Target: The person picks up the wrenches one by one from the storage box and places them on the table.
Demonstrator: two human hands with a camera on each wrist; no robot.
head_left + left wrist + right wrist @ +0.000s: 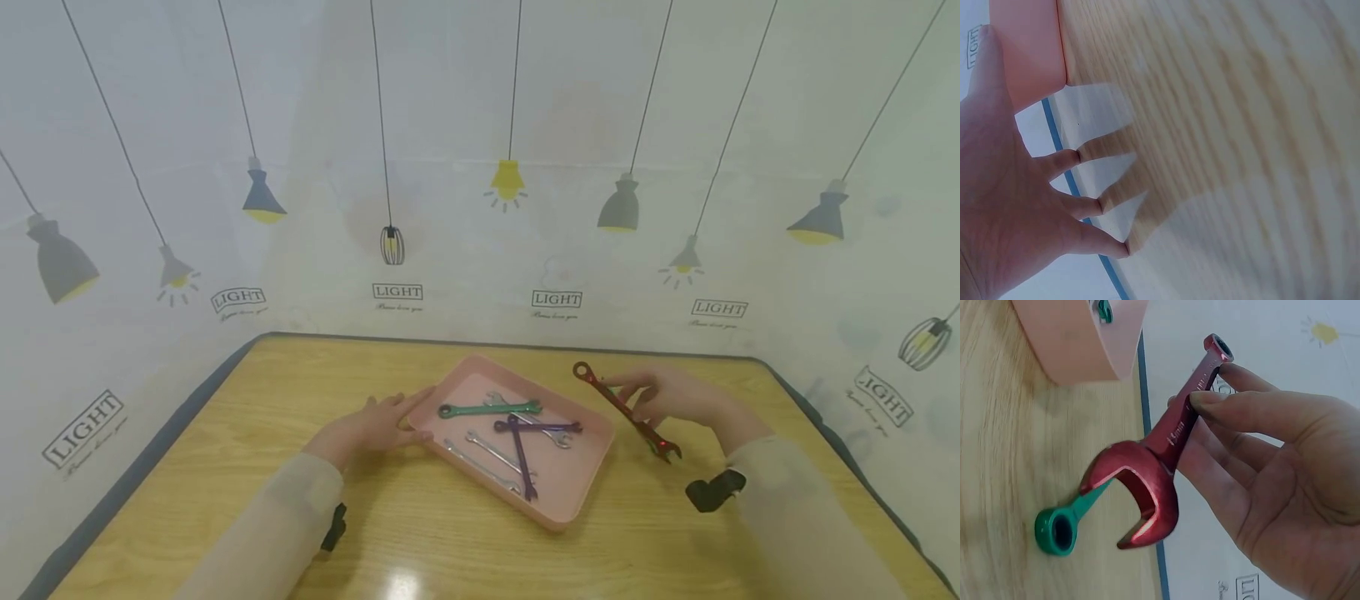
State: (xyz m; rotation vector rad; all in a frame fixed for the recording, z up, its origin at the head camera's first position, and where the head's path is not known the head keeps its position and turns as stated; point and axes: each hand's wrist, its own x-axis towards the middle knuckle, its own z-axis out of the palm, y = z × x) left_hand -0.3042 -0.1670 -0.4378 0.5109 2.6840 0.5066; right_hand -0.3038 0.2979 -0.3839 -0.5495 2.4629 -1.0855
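Note:
My right hand (671, 396) pinches a red combination wrench (618, 406) between thumb and fingers, just right of the pink tray (573, 508). In the right wrist view the wrench's open end faces the camera. Part of a green wrench (1055, 531) shows behind it; I cannot tell whether it lies on the table or is held too. My left hand (378, 423) rests spread at the tray's left corner, touching its side. Three of its fingertips meet the table in the left wrist view. Inside the tray lie a green wrench (487, 409), purple wrenches (522, 458) and several silver wrenches (487, 467).
The tray stands at an angle on a wooden table (247, 450), towards its far edge. Behind the table hangs a pale sheet (465, 100) printed with lamps. Dark straps or devices (716, 492) sit at both wrists.

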